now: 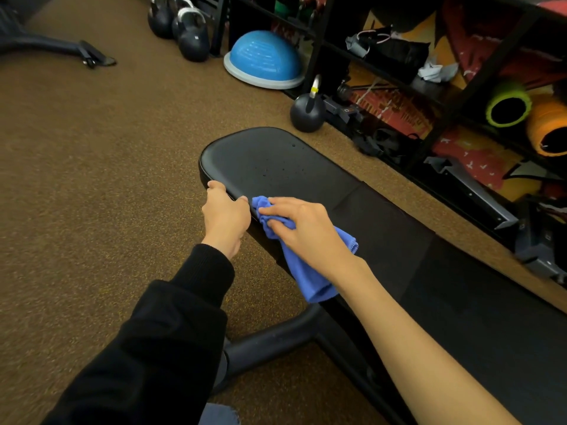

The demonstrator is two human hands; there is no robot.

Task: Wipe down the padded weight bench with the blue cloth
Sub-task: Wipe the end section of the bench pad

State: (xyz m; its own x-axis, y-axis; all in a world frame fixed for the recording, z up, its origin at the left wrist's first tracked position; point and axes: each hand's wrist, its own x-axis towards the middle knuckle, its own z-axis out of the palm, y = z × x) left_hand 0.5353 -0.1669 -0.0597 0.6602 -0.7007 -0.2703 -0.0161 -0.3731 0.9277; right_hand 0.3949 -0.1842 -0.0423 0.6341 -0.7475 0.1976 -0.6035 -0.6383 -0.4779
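Note:
A black padded weight bench [276, 161] runs from the middle of the view toward the lower right, with small droplets on its far end. My right hand [302, 231] presses a bunched blue cloth [306, 271] onto the pad near its left edge; part of the cloth hangs over the side. My left hand [225, 220], in a black sleeve, grips the bench's left rim just beside the cloth.
A black kettlebell [306, 113] stands just past the bench's far end. A blue half-ball trainer [264, 58] and more kettlebells [191, 38] sit further back. A black rack [435, 87] with foam rollers and gear lines the right. The bench's tubular foot [270, 342] lies below my arms on brown carpet.

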